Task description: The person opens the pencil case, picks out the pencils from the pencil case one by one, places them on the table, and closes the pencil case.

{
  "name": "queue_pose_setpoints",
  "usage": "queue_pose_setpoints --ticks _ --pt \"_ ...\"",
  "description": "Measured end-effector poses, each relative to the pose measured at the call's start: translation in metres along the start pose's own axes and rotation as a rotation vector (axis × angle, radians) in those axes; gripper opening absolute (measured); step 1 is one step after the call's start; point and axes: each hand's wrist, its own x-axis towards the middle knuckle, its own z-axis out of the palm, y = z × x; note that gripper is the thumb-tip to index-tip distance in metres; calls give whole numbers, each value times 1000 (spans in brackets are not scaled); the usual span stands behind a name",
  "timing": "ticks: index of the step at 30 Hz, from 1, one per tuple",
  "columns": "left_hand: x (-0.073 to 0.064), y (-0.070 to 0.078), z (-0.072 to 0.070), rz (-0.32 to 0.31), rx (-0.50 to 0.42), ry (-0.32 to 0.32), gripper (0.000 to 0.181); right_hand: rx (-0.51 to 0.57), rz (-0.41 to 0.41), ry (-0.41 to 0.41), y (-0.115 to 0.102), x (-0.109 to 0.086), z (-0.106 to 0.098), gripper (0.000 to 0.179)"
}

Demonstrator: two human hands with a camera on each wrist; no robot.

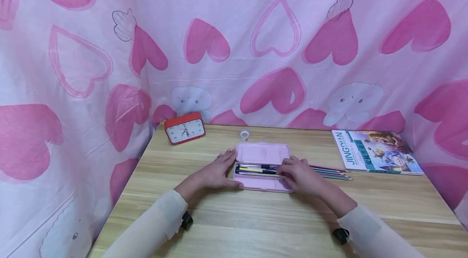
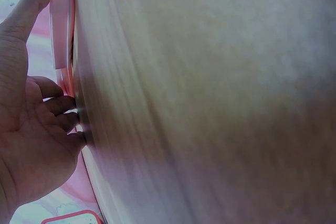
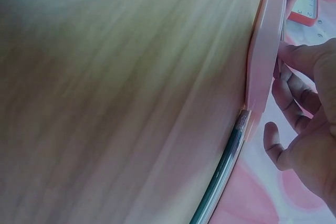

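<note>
A pink pencil case [image 1: 256, 183] lies on the table, its lid [image 1: 262, 152] laid back. Inside its tray are several pens [image 1: 256, 168], black and yellow among them. My left hand [image 1: 217, 170] rests at the case's left end, thumb at the front corner, fingers by the lid's side. In the left wrist view that thumb touches the pink edge. My right hand [image 1: 301, 174] reaches over the right end of the tray. There its thumb and fingertips pinch a thin dark pen [image 3: 279, 68], mostly hidden by the hand and the case wall.
Several coloured pencils [image 1: 332, 173] lie right of the case, partly behind my right hand. A red alarm clock [image 1: 185, 129] stands at the back left, a small tape roll [image 1: 244, 135] behind the lid, a magazine [image 1: 378, 152] at the back right. A heart-patterned curtain [image 1: 234, 63] borders the table.
</note>
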Motion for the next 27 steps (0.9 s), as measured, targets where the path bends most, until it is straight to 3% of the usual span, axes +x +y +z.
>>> queue_pose_setpoints --ticks 27 --pt "-2 3 -2 8 3 -3 132 -56 -47 61 -17 18 9 13"
